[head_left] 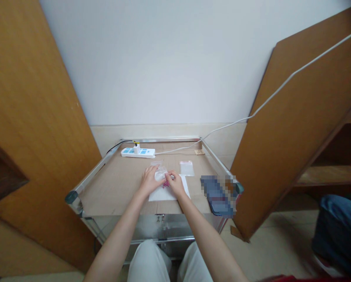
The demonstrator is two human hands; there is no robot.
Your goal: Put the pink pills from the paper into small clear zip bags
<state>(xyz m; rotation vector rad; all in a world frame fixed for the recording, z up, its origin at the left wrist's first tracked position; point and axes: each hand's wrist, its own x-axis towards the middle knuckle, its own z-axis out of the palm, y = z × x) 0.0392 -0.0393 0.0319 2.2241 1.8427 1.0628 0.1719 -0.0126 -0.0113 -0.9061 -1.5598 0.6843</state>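
Head view: small pink beads (pixel 166 183) lie in a cluster between the two hands, above a white sheet (pixel 160 194), though whether they sit inside the clear bag (pixel 160 172) or loose on the paper is too small to tell. The left hand (pixel 148 181) grips that bag between thumb and curved fingers; the right hand (pixel 175 184) has its thumb and forefinger drawn together beside the beads, and I cannot tell whether they pinch anything. Handling this well likely means keeping the bag's film steady, using a light fingertip touch, and working over the sheet, since round beads could roll off. A flat clear packet (pixel 187 168) lies just beyond the right hand. Beneath everything is brown cardboard (pixel 110 188) lining a metal-framed table, with a power strip (pixel 146 152) at the back, its white cable (pixel 228 126) rising rightward, and a dark blue item (pixel 218 197), partly pixelated, near the right edge. Behind stands a pale wall (pixel 175 66), flanked by brown wooden panels (pixel 25 102); another person's denim-clad leg (pixel 336 231) shows at far right.
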